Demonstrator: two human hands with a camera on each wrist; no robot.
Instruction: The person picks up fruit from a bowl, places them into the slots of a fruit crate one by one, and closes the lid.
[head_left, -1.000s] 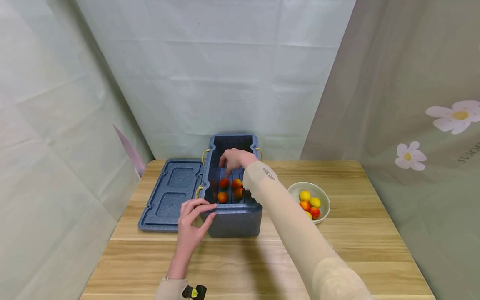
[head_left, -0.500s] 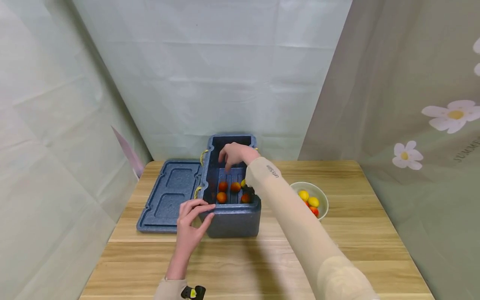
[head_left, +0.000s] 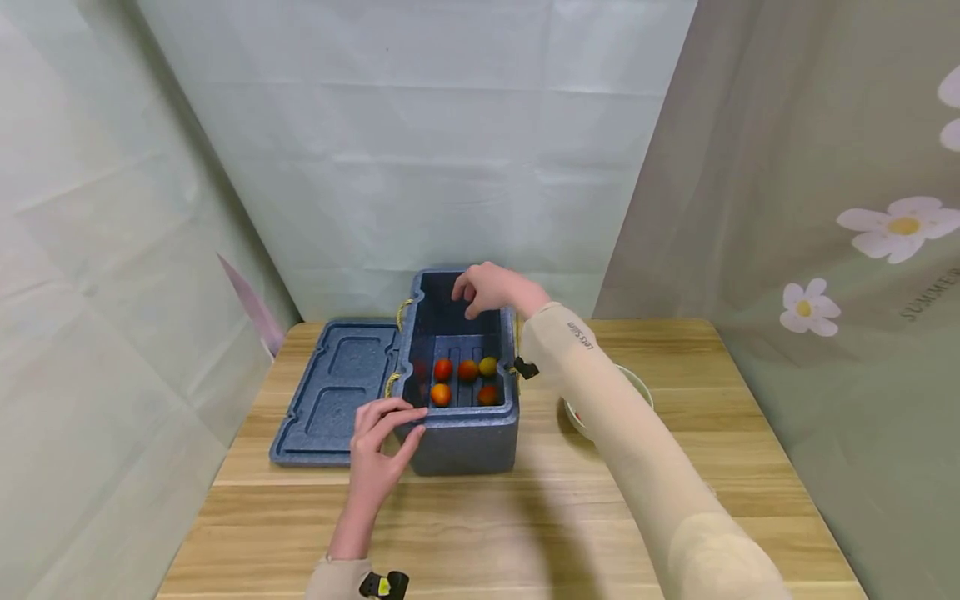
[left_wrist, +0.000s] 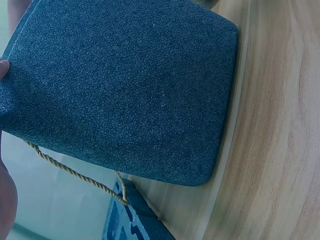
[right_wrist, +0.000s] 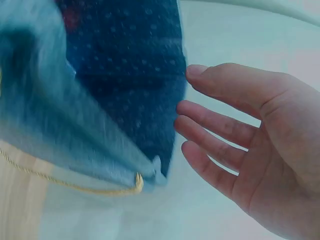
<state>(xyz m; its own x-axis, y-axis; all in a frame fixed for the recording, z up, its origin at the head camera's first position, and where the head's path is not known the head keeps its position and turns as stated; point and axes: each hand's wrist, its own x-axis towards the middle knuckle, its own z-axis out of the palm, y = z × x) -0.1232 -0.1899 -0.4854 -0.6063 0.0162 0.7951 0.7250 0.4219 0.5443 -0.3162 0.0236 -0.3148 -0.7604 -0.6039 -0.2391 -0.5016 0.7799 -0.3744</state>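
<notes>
A long blue foam box (head_left: 465,446) with yellow rope handles stands open on the table. My left hand (head_left: 377,446) grips its near left corner, fingers on the rim and thumb against the front wall. Inside, at the near end, lie several small red-orange fruits (head_left: 441,394) and a yellow fruit (head_left: 488,367). Over the far right part of the box, my right hand (head_left: 495,287) hovers with loosely bent fingers. Nothing is between those fingers in the right wrist view, where the fingertips (right_wrist: 196,70) and a blurred box wall show.
The blue lid (head_left: 337,400) lies flat left of the box. At right, a white bowl (head_left: 647,395) is mostly hidden under my right sleeve (head_left: 622,408). Pale curtains hang at the back and both sides of the wooden table (head_left: 750,483).
My right hand has risen from inside the box and moved toward the right. The yellow fruit and near right red fruit have come into full sight. My left hand stays at the corner.
</notes>
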